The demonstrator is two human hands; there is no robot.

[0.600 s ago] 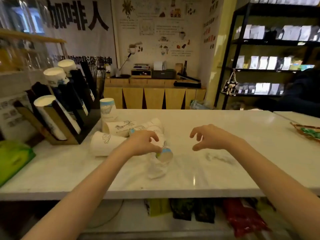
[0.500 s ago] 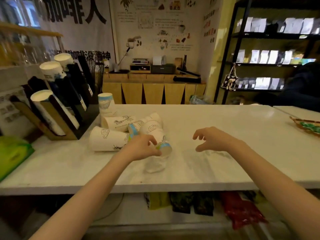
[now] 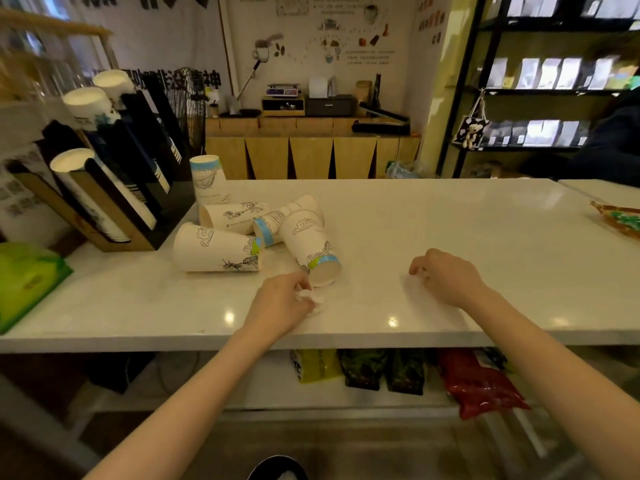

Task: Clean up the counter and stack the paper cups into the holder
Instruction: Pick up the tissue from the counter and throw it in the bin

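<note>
Several white paper cups with line drawings lie tipped over on the white counter point(image 3: 433, 220); the nearest cup point(image 3: 311, 247) points its base toward me, and a larger one point(image 3: 216, 249) lies to its left. One cup point(image 3: 206, 180) stands upside down beside the black and wood cup holder point(image 3: 114, 202), whose slanted slots hold cup stacks. My left hand point(image 3: 282, 304) is closed on a crumpled white tissue point(image 3: 317, 303) just below the nearest cup. My right hand point(image 3: 446, 277) hovers over the counter with curled fingers, holding nothing.
A green packet point(image 3: 24, 282) lies at the counter's left edge, and a woven tray point(image 3: 620, 220) at the far right. Bagged goods point(image 3: 478, 382) sit on the shelf under the counter. A wooden cabinet and dark shelving stand behind.
My left hand has drawn back from the cups toward the counter's front edge, gathering the tissue. My right hand has dropped lower over the counter. The view tilted down.
</note>
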